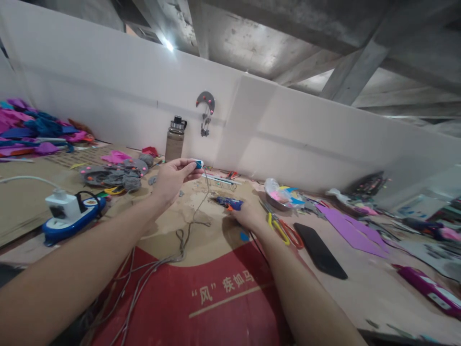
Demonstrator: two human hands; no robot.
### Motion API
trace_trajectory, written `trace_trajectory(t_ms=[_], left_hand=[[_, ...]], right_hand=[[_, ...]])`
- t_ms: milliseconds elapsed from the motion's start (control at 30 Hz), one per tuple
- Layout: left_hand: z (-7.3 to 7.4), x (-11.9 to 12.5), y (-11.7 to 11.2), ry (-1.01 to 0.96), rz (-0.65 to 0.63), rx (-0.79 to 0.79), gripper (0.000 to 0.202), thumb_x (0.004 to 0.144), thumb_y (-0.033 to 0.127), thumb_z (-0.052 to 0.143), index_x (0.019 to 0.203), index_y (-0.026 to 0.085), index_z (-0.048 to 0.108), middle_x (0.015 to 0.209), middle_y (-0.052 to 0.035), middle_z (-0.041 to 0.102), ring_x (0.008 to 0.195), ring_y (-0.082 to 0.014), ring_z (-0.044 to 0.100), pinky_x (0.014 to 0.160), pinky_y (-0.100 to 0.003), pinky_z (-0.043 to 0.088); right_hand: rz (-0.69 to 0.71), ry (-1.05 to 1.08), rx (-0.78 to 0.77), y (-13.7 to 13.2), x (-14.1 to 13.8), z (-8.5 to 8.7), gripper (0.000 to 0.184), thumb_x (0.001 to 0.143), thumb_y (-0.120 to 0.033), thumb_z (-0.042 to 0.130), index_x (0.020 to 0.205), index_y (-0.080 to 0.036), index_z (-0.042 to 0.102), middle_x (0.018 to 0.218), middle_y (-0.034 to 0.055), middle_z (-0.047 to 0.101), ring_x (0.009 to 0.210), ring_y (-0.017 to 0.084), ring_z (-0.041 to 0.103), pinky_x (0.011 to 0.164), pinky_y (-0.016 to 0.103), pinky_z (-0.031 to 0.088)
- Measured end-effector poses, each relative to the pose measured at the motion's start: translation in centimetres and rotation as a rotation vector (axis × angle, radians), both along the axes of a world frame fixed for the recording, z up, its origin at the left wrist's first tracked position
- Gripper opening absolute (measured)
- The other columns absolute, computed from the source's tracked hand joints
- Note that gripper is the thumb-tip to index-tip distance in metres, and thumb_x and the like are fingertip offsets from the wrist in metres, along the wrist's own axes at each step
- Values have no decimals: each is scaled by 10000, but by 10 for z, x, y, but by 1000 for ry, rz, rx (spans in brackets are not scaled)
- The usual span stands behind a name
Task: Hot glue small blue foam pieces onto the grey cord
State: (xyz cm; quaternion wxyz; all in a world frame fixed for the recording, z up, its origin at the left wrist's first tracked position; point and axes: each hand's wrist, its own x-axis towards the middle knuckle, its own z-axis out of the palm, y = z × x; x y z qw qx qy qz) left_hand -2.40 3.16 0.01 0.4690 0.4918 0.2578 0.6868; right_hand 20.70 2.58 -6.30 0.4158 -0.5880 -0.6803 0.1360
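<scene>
Here's the small blue-and-white piece (198, 164), pinched in the left hand (176, 174) above the cardboard (216, 250), grey yarn (195, 215) dangling below! The right hand (249, 215) closes around a blue glue gun (235, 204), fingers partly hidden; red-handled scissors (296, 235) lie beside the phone (320, 250).

The string (182, 246) looks like matt yarn, the glue gun (236, 205) smooth plastic. The bottle (174, 144) seems translucent plastic; the ceiling beams (355, 74) are rough, bare concrete.
</scene>
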Motion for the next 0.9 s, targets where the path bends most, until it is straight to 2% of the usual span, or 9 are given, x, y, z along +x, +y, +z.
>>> trace_trajectory(t_ms=[100,200,300,333,433,500,700,900], left_hand=[[-1,-1,0,1,15,-5,181,691,219,678,805,93,615,746,-65,664,684,-140,653,693,-283,541],[-3,-2,1,27,35,-22,201,688,235,678,815,90,620,745,-64,658,674,-134,647,676,-273,538],[-6,-2,1,89,81,-51,222,683,271,675,816,101,627,743,-59,651,652,-135,637,580,-243,523],[-7,-1,1,111,94,-54,228,681,285,674,813,104,630,751,-61,650,651,-137,634,549,-233,512],[-11,1,1,154,114,-43,237,680,315,667,790,108,634,773,-69,651,654,-139,625,516,-225,487],[-12,2,0,167,111,-48,238,678,320,666,782,108,635,758,-70,652,644,-136,619,528,-230,484],[-12,5,-1,180,107,-59,229,677,319,668,772,113,635,731,-65,652,613,-128,612,567,-252,492],[-13,6,0,168,98,-51,229,677,310,672,777,108,632,701,-60,652,594,-122,606,618,-277,508]], right_hand=[[-83,84,-120,0,-4,9,104,589,-281,578,618,-182,564,539,14,567,509,146,517,468,250,381],[-55,219,-71,-6,-12,21,248,657,-281,484,855,-155,564,705,29,621,573,148,561,499,247,422],[1,248,23,-22,-26,34,287,674,-276,497,931,-153,533,730,30,620,627,161,578,543,260,442],[38,249,49,-29,-32,38,269,688,-275,499,926,-156,533,747,36,622,653,162,582,570,266,451],[266,359,107,-47,-47,47,260,746,-241,451,990,-169,503,899,52,619,690,133,590,605,261,473],[304,343,101,-55,-54,51,221,760,-231,453,964,-172,515,865,41,616,631,113,576,599,260,476],[332,264,154,-56,-54,47,145,801,-243,459,926,-186,506,845,12,569,596,93,545,621,259,478],[321,251,159,-51,-53,39,148,818,-284,455,941,-204,477,841,22,553,610,115,530,610,272,479]])
